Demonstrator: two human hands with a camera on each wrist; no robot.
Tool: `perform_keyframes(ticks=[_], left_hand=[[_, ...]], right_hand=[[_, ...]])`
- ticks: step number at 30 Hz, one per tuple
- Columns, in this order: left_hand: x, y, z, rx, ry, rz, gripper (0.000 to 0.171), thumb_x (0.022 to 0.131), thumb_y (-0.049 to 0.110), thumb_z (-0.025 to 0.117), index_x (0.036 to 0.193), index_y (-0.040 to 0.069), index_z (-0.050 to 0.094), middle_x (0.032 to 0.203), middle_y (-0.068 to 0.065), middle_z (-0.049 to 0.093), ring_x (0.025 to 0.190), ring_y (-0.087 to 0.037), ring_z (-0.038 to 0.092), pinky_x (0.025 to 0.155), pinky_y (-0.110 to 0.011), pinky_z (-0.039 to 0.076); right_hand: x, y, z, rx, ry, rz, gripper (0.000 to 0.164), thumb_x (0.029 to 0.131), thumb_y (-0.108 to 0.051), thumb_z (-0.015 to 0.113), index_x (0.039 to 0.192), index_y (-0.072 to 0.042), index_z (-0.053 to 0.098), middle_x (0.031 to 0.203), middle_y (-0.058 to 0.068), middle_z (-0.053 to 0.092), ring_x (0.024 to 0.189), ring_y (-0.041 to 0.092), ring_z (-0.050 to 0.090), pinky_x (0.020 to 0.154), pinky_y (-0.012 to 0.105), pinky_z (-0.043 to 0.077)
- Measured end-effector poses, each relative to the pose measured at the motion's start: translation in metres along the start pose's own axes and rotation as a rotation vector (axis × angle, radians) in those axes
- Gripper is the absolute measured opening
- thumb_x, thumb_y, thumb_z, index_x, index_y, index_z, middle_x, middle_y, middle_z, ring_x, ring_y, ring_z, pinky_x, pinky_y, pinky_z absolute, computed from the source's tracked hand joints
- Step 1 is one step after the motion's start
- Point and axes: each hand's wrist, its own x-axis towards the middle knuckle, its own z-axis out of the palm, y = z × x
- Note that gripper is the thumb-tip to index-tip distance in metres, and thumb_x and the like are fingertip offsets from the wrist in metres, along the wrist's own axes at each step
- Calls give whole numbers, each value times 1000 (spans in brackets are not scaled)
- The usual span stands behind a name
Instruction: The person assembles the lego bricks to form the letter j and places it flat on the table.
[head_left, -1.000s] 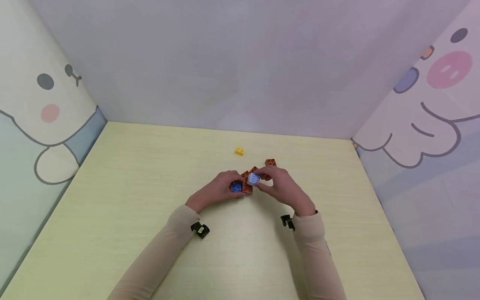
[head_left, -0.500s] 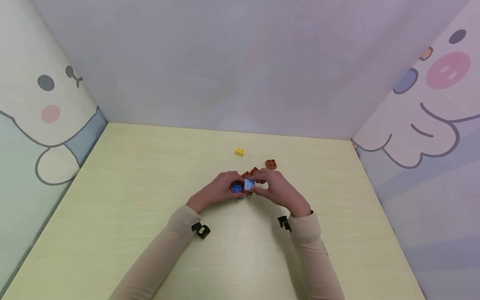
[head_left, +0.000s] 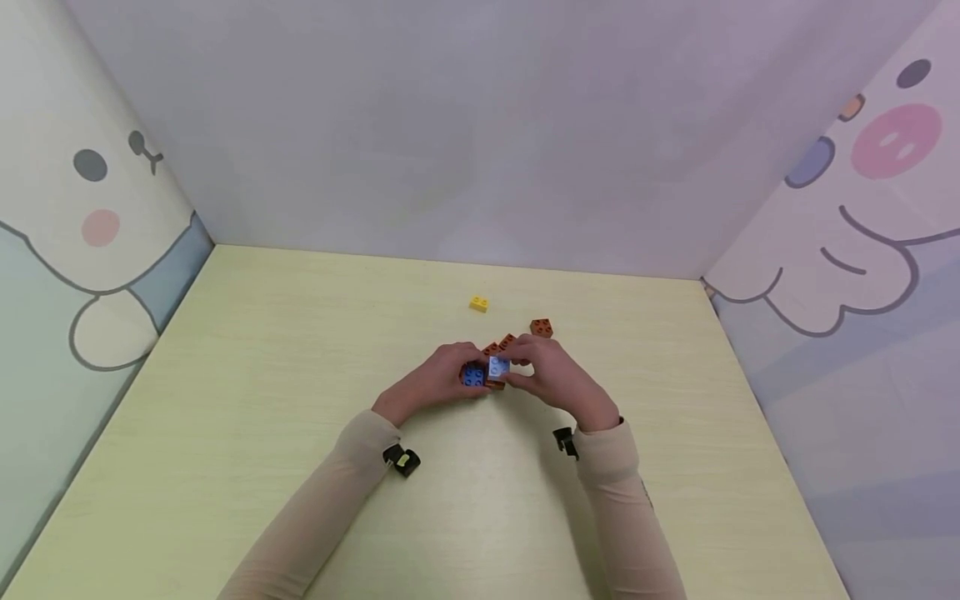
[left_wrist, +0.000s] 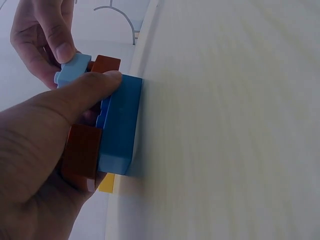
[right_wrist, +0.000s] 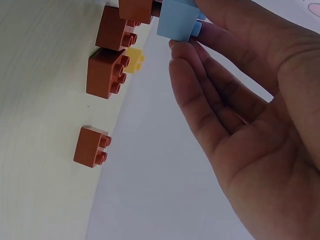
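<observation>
My left hand (head_left: 435, 377) grips a small build of toy building bricks low over the table. In the left wrist view, its base is a blue brick (left_wrist: 120, 125), with a brown brick (left_wrist: 82, 152) on the near end and another brown brick (left_wrist: 106, 63) at the far end. My right hand (head_left: 553, 379) pinches a light blue brick (head_left: 497, 367) between thumb and fingers. That brick sits right at the studs of the far brown one, studs facing up, and overlaps it in the head view. Fingers partly cover the build.
Beyond the hands, two loose brown bricks (right_wrist: 112, 27) (right_wrist: 104, 75) lie close together. Another brown brick (head_left: 542, 327) lies farther right, and a small yellow brick (head_left: 478, 303) is farther back. Walls (head_left: 450, 142) enclose the pale table (head_left: 300, 325) at the back and sides.
My right hand has moved slightly left with the light blue brick, from tilted beside the build to level over its right brown brick. The left hand has stayed in place.
</observation>
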Motion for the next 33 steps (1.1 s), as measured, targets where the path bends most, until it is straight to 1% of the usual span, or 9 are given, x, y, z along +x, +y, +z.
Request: perform_keyframes(ticks=[7, 11, 18, 24, 27, 33], left_hand=[[1, 0, -2, -1, -5, 5, 36, 89, 28, 80, 119, 11, 70, 110, -4, 70, 97, -13, 62, 89, -33, 53], [1, 0, -3, 0, -11, -14, 37, 89, 30, 80, 118, 10, 70, 111, -4, 70, 97, -13, 61, 90, -33, 53], [2, 0, -4, -5, -15, -13, 37, 90, 28, 80, 120, 9, 69, 112, -4, 70, 99, -13, 62, 91, -34, 53], [2, 0, -5, -9, -10, -21, 36, 89, 28, 81, 118, 10, 70, 111, -4, 70, 96, -13, 61, 88, -32, 53], [1, -1, -4, -9, -12, -14, 35, 89, 28, 80, 118, 9, 70, 110, -4, 70, 96, -14, 62, 88, -32, 53], [0, 0, 0, -13, -14, -3, 36, 90, 27, 80, 120, 9, 70, 112, -5, 70, 98, -15, 62, 90, -34, 53]], right_hand=[[1, -1, -1, -13, -13, -5, 28, 93, -17, 76, 120, -9, 75, 114, 5, 73, 104, 23, 67, 87, 37, 57], [4, -3, -2, -17, -21, -13, 28, 93, -18, 76, 120, -10, 75, 114, 5, 73, 101, 20, 67, 85, 35, 57], [5, -4, -3, -18, -40, 7, 28, 92, -14, 77, 119, -10, 76, 114, 6, 75, 101, 19, 69, 85, 35, 58], [6, -4, -1, -17, -31, 12, 28, 92, -15, 77, 119, -10, 76, 112, 6, 74, 97, 18, 68, 82, 33, 58], [6, -4, 0, -5, -27, 25, 28, 92, -15, 76, 119, -10, 76, 113, 6, 73, 98, 19, 69, 84, 34, 58], [2, -1, 2, 25, -27, 24, 28, 92, -15, 76, 119, -9, 75, 114, 7, 74, 102, 22, 70, 89, 40, 59]])
